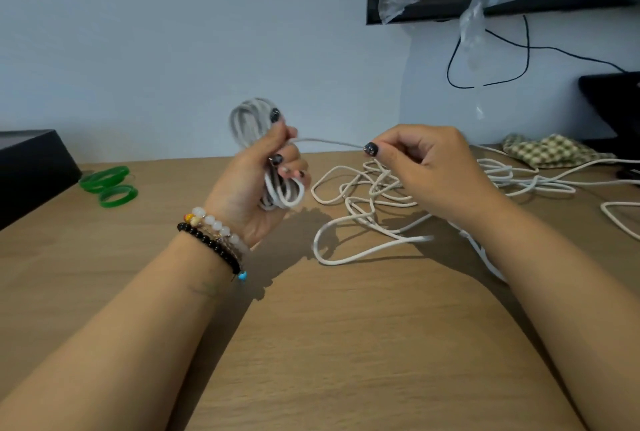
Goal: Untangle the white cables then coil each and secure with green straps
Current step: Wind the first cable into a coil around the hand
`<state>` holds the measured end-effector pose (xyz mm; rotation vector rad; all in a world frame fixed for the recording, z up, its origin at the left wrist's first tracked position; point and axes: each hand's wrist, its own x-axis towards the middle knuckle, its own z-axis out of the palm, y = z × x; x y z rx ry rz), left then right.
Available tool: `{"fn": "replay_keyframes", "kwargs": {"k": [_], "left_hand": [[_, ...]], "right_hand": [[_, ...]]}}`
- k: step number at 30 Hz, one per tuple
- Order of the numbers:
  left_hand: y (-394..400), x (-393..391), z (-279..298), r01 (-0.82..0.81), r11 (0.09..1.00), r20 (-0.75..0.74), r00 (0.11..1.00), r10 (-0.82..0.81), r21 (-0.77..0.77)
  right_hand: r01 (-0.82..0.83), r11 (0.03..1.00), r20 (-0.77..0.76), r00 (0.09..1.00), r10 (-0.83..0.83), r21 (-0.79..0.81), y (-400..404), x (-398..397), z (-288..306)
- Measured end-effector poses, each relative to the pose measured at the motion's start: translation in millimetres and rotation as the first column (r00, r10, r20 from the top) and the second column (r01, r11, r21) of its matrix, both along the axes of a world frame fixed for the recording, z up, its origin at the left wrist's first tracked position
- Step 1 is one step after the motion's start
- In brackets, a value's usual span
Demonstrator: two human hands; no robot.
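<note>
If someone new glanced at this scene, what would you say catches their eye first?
Probably the two hands raised mid-frame: the left hand grips a white cable coil, and the right hand pinches the strand stretched between them. Behind the right hand, loose white cable sprawls in tangled loops over the wooden table. Green straps lie at the table's far left.

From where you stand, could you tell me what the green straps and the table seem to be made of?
The green straps look like translucent silicone or rubber: glossy rings that let light through. The table looks like wood or wood-grain laminate, matte, with fine grain lines; which one cannot be told.
</note>
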<state>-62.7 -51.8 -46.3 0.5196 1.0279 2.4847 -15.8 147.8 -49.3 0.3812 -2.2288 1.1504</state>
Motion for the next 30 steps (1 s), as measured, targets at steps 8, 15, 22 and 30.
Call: {"fn": "replay_keyframes", "kwargs": {"k": [8,15,22,30], "left_hand": [[-5,3,-3,0.078,0.997,-0.069,0.995,-0.077,0.019],[3,5,-14,0.218,0.898,-0.147,0.945,-0.292,-0.382],[4,5,-12,0.119,0.926,-0.156,0.970,-0.185,-0.359],[6,6,-13,-0.114,0.893,-0.222,0.975,0.016,-0.435]], "right_hand": [[0.024,0.997,-0.038,0.999,-0.026,-0.071,-14,1,-11],[0.203,0.943,-0.192,0.947,-0.258,-0.265,-1,0,6],[0.163,0.966,-0.145,0.970,-0.194,-0.201,-7,-4,-4],[0.103,0.993,-0.059,0.993,-0.106,-0.053,-16,-4,-16]]}}
